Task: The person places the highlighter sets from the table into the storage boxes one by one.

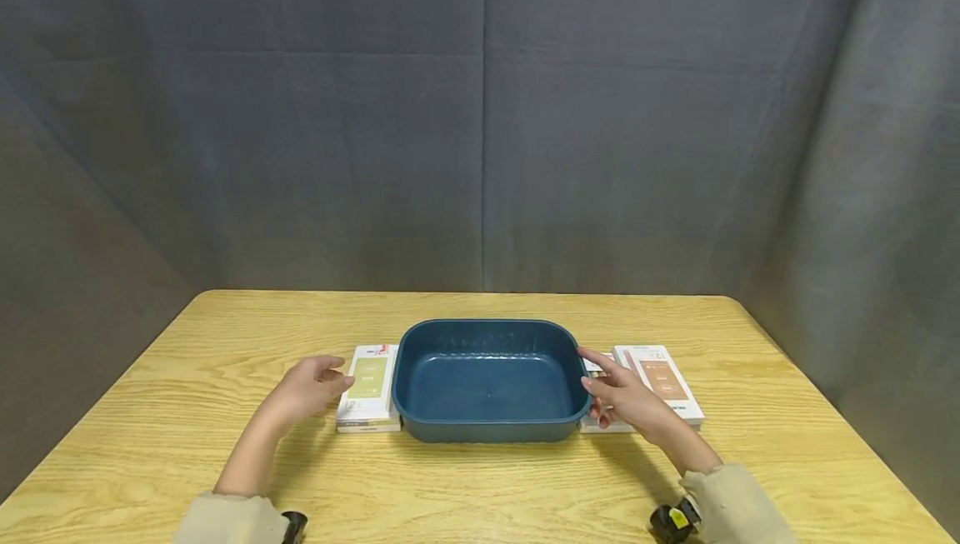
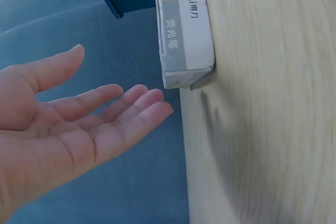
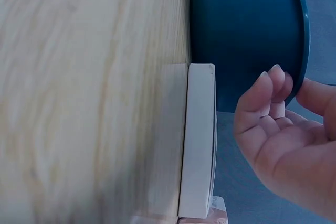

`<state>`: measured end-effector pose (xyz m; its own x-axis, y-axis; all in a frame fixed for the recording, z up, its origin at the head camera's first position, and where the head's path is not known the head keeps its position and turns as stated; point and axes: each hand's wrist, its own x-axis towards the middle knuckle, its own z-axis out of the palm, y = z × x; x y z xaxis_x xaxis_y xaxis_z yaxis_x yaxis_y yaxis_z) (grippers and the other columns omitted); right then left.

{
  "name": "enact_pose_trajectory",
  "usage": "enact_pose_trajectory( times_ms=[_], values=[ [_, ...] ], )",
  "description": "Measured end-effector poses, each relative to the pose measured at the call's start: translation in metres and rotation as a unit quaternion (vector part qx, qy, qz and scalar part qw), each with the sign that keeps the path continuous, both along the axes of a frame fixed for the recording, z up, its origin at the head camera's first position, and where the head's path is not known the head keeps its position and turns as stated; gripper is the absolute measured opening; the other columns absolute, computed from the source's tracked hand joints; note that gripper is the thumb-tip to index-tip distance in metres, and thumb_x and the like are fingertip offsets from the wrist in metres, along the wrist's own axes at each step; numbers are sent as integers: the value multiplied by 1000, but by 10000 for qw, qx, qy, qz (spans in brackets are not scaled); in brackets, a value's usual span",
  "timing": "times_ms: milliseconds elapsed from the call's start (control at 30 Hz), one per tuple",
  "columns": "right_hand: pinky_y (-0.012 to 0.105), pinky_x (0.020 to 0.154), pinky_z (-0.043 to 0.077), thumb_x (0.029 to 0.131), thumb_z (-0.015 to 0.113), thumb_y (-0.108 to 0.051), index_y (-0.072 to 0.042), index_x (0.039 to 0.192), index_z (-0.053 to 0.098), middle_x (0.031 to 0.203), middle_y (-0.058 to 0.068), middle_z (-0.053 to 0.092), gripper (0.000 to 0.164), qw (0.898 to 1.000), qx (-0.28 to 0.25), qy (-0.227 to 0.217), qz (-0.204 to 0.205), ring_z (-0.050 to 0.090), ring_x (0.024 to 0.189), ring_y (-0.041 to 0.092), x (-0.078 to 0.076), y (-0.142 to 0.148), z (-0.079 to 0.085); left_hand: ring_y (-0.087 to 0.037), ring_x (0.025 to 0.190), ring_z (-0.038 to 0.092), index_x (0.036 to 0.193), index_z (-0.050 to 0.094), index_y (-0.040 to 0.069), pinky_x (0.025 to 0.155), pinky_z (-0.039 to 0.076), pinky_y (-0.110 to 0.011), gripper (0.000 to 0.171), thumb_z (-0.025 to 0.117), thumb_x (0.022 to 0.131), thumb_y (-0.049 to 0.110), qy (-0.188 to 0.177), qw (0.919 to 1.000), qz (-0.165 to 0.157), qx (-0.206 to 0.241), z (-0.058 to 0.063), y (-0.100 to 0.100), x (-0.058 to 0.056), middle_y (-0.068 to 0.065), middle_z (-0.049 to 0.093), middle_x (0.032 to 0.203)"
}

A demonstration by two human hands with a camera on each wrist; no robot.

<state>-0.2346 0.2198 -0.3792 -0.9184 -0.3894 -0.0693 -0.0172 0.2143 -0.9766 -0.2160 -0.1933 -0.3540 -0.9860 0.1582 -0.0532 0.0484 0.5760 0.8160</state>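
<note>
A dark blue plastic tub [image 1: 491, 430] with rounded corners stands on the table, its inside bare. My right hand [image 1: 626, 398] is at its right rim; in the right wrist view the thumb and curled fingers [image 3: 255, 100] grip the rim from both sides. Left of the tub lies a white box [image 1: 367, 377] with a yellow-green panel, its end marked "deli" in the left wrist view. Beside that box my left hand [image 1: 307, 390] hovers, palm facing inward, fingers [image 2: 142, 116] loosely extended and holding nothing.
Right of the tub lies a white box [image 1: 660, 381] with an orange-brown panel. Another white box [image 1: 597, 367] sits between it and the tub, partly behind my right hand. The wooden table [image 1: 480, 494] ends at a grey curtain [image 1: 480, 152].
</note>
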Motion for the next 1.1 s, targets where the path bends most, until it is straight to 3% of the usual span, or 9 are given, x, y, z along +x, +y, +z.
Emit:
enact_pose_trajectory(
  times_ms=[267, 600, 733, 833, 1100],
  values=[
    [25, 51, 44, 96, 42, -11, 2, 141, 12, 72, 6, 44, 56, 10000, 59, 33, 46, 50, 58, 14, -1, 1, -1, -46, 103, 46, 124, 27, -24, 77, 45, -48, 53, 45, 94, 16, -554, 9977, -206, 345, -5, -5, -4, -39, 38, 118],
    [24, 51, 44, 95, 43, -12, 3, 141, 11, 72, 5, 43, 58, 9999, -31, -41, 135, 51, 57, 12, -1, 2, -2, -30, 89, 56, 120, 31, -26, 71, 48, -41, 51, 45, 94, 15, -724, 9965, -241, 337, -9, -7, -8, -31, 51, 106],
    [24, 51, 43, 95, 43, -11, 0, 142, 8, 71, 5, 41, 59, 9996, -154, -181, 181, 49, 57, 12, -2, 3, -1, -22, 77, 58, 101, 53, -16, 65, 48, -36, 31, 45, 93, 13, -731, 9969, -212, 206, -14, -6, -11, -17, 60, 88],
    [24, 52, 42, 95, 43, -10, -2, 143, 4, 70, 4, 41, 63, 9986, -352, -340, 222, 48, 57, 13, -4, 4, -2, -17, 68, 56, 82, 56, -8, 59, 47, -33, 26, 44, 93, 13, -690, 9973, -210, 143, -17, -6, -14, -9, 60, 75],
    [24, 54, 43, 94, 43, -9, -4, 143, 0, 71, 3, 41, 65, 9956, -679, -521, 394, 48, 58, 12, -7, 6, -3, -13, 59, 50, 79, 57, -7, 54, 44, -29, 29, 44, 94, 13, -719, 9966, -365, 175, -19, -6, -16, -6, 57, 67]
  ],
)
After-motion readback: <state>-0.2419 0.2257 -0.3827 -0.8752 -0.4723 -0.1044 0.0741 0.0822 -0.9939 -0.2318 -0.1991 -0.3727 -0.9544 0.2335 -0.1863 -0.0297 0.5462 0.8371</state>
